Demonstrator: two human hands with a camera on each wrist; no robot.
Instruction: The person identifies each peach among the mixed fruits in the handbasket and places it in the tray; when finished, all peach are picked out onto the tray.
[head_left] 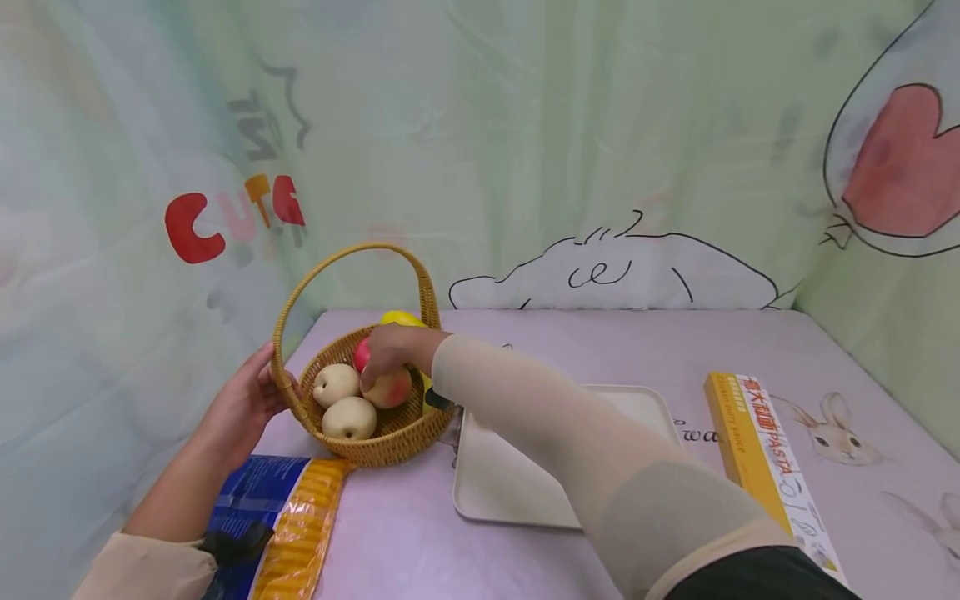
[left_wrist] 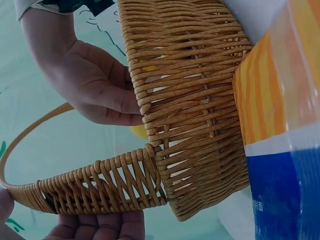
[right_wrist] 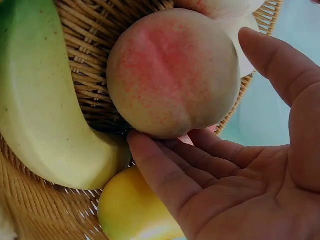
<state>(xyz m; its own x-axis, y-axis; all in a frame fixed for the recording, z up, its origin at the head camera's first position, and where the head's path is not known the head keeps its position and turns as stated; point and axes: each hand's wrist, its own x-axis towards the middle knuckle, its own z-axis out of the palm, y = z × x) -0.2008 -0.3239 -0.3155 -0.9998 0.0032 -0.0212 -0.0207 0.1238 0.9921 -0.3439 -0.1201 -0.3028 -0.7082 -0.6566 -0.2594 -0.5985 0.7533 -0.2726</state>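
A round wicker basket (head_left: 408, 446) with a tall handle (head_left: 360, 247) holds several pieces of fruit. My left hand (head_left: 236, 408) holds the lower left part of the handle; in the left wrist view its fingers (left_wrist: 100, 227) lie along the wicker. Inside the basket, my right hand (head_left: 393, 350) is at a blushed peach (right_wrist: 172, 75). Its fingers reach under the peach, while the thumb stands a little off its side. Two pale fruits (head_left: 349, 418) lie to the left. A banana (right_wrist: 50, 115) and a yellow fruit (right_wrist: 135, 205) show in the right wrist view.
A white tray (head_left: 517, 500) lies right of the basket, partly under my right forearm. Near my left wrist is a blue and orange packet (head_left: 300, 525), close to the basket. A yellow pasta box (head_left: 757, 458) lies at the right. Printed curtains hang behind the table.
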